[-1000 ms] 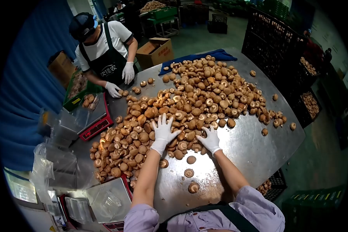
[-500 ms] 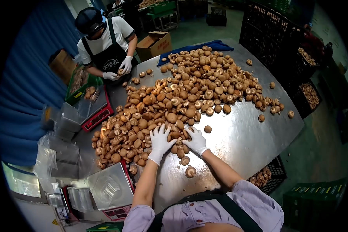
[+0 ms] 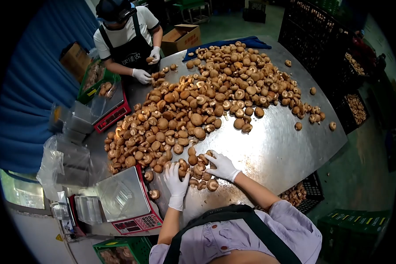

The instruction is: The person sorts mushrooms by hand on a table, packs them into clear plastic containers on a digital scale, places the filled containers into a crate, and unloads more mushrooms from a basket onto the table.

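A small cluster of brown mushrooms (image 3: 197,169) lies on the metal table between my two gloved hands. My left hand (image 3: 177,185) rests along the cluster's left side, fingers spread and touching the mushrooms. On the other side, my right hand (image 3: 223,167) is open too, its fingertips against the right edge of the group. Both wear white gloves; neither is closed around a single mushroom. Just beyond them spreads the large mushroom pile (image 3: 211,94), its near edge slightly apart from the cluster.
A scale (image 3: 125,198) with a clear tray stands at left, near a plastic bag (image 3: 61,163). Another scale (image 3: 112,112) is farther back. Across the table, a co-worker (image 3: 130,44) in gloves handles mushrooms. Black crates (image 3: 306,39) are stacked at right; a green crate (image 3: 123,248) sits below.
Both my hands have drawn back toward my body, pulling a cluster of mushrooms away from the pile's edge. The co-worker's hands have moved apart, one reaching to the mushrooms. The view has shifted slightly.
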Tool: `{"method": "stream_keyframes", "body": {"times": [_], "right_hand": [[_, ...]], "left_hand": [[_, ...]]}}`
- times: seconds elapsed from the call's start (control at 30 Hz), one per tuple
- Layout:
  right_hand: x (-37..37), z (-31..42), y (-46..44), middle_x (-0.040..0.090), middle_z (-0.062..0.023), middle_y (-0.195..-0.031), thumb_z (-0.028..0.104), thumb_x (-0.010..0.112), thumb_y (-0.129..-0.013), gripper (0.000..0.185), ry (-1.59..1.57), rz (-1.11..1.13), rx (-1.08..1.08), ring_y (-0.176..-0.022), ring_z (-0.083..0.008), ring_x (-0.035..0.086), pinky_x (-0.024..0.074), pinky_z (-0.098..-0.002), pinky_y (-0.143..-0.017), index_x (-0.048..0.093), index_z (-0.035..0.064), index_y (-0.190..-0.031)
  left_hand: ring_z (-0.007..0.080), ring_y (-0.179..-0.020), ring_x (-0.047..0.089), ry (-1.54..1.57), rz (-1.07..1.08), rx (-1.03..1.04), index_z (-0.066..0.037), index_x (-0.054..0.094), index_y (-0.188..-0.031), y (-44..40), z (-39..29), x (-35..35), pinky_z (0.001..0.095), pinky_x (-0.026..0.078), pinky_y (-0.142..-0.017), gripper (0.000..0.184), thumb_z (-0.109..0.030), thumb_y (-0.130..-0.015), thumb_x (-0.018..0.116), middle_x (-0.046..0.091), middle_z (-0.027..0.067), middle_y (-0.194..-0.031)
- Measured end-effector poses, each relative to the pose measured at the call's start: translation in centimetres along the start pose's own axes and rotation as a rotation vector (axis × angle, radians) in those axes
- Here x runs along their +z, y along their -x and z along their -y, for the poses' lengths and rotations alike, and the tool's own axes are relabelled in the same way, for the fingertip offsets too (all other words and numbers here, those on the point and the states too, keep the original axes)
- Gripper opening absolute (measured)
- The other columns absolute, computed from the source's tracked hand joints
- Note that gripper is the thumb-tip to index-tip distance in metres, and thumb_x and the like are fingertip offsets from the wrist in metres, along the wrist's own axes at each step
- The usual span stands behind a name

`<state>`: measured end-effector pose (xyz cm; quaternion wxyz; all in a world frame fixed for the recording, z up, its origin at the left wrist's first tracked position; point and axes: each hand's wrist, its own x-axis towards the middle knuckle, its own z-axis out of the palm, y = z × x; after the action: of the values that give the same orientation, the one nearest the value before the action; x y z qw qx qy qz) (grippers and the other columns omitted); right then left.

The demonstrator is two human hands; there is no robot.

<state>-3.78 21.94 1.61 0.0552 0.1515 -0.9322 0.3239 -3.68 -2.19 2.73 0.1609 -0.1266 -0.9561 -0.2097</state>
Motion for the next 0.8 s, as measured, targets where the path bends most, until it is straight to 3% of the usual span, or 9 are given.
{"method": "stream_keyframes", "body": {"times": [0.07,0.17,0.23,0.3,0.37,0.43,0.53,0.67,0.8], "right_hand": [[-0.1,-0.7,1.1,0.053,-0.0186,-0.118,0.039,0.068,-0.077,0.062,-0.008,-0.03,-0.018,-0.101,-0.0357,0.056,0.0484,-0.0412,-0.085,0.05,0.0145,-0.131],[-2.4,-1.2,1.7,0.054,-0.0192,-0.119,0.039,0.066,-0.08,0.06,-0.09,0.041,0.22,-0.101,-0.0362,0.056,0.0467,-0.041,-0.088,0.051,0.0091,-0.129],[-2.0,-3.5,2.2,0.056,-0.0176,-0.116,0.037,0.065,-0.08,0.056,-0.025,-0.177,0.222,-0.097,-0.0344,0.056,0.0462,-0.0399,-0.087,0.053,0.0051,-0.125],[-3.7,-4.8,1.5,0.059,-0.0173,-0.111,0.035,0.065,-0.081,0.052,-0.216,-0.128,0.388,-0.096,-0.0335,0.056,0.0464,-0.0394,-0.087,0.055,0.0047,-0.122],[-4.4,-5.9,1.1,0.062,-0.0159,-0.095,0.028,0.065,-0.082,0.039,-0.232,-0.313,0.493,-0.087,-0.0326,0.059,0.0487,-0.0399,-0.081,0.061,0.0091,-0.115],[-4.6,-8.7,0.2,0.061,-0.0167,-0.092,0.026,0.065,-0.082,0.034,-0.243,-0.396,0.654,-0.085,-0.0324,0.061,0.0494,-0.04,-0.08,0.063,0.0136,-0.114],[-6.6,-11.8,-1.3,0.062,-0.0182,-0.093,0.027,0.066,-0.081,0.032,0.002,-0.601,0.608,-0.088,-0.0334,0.061,0.0495,-0.0403,-0.08,0.065,0.0157,-0.111],[-8.2,-14.7,-4.0,0.065,-0.0183,-0.098,0.025,0.066,-0.079,0.033,0.057,-0.599,0.696,-0.093,-0.0358,0.06,0.0488,-0.0426,-0.083,0.065,0.0089,-0.107],[-7.4,-17.2,-5.8,0.064,-0.0123,-0.104,0.019,0.063,-0.08,0.032,0.238,-0.556,0.643,-0.1,-0.0334,0.056,0.0489,-0.0427,-0.084,0.062,0.012,-0.111]], "left_hand": [[0.0414,-0.127,0.039,0.016,-0.059,-0.047,-0.005,0.051,-0.122,2.1,0.5,-0.4,0.049,0.032,-0.104,0.059,-0.022,-0.072,0.075,0.049,0.0177,-0.13],[0.0405,-0.129,0.036,0.062,-0.104,-0.197,-0.005,0.051,-0.125,6.8,4.1,1.7,0.0524,0.027,-0.106,0.06,-0.026,-0.073,0.073,0.047,0.0181,-0.133],[0.0418,-0.129,0.035,0.027,-0.089,-0.23,-0.004,0.05,-0.126,7.9,3.5,0.5,0.0517,0.027,-0.107,0.06,-0.024,-0.074,0.072,0.045,0.0196,-0.135],[0.0431,-0.128,0.035,0.088,-0.067,-0.258,-0.004,0.049,-0.127,8.4,3.4,0.4,0.0518,0.027,-0.107,0.06,-0.021,-0.075,0.072,0.043,0.0198,-0.137],[0.0437,-0.129,0.033,0.125,-0.037,-0.232,-0.005,0.048,-0.129,8.2,3.5,0.8,0.0518,0.026,-0.108,0.06,-0.02,-0.076,0.071,0.041,0.0196,-0.139],[0.0434,-0.131,0.031,0.206,-0.072,-0.213,-0.005,0.047,-0.131,7.4,3.0,0.8,0.0515,0.025,-0.109,0.062,-0.02,-0.076,0.071,0.04,0.0195,-0.14],[0.0442,-0.133,0.028,0.195,-0.059,-0.185,-0.006,0.048,-0.131,5.5,2.0,0.4,0.0515,0.024,-0.11,0.062,-0.021,-0.076,0.072,0.038,0.0197,-0.142],[0.0447,-0.133,0.028,0.107,0.073,-0.064,-0.007,0.055,-0.126,3.3,1.0,0.7,0.0543,0.025,-0.107,0.058,-0.028,-0.075,0.072,0.037,0.0206,-0.143],[0.0444,-0.13,0.033,0.044,0.16,-0.02,-0.008,0.058,-0.122,1.6,0.6,0.8,0.0558,0.027,-0.105,0.055,-0.032,-0.074,0.072,0.04,0.0178,-0.142]]}}
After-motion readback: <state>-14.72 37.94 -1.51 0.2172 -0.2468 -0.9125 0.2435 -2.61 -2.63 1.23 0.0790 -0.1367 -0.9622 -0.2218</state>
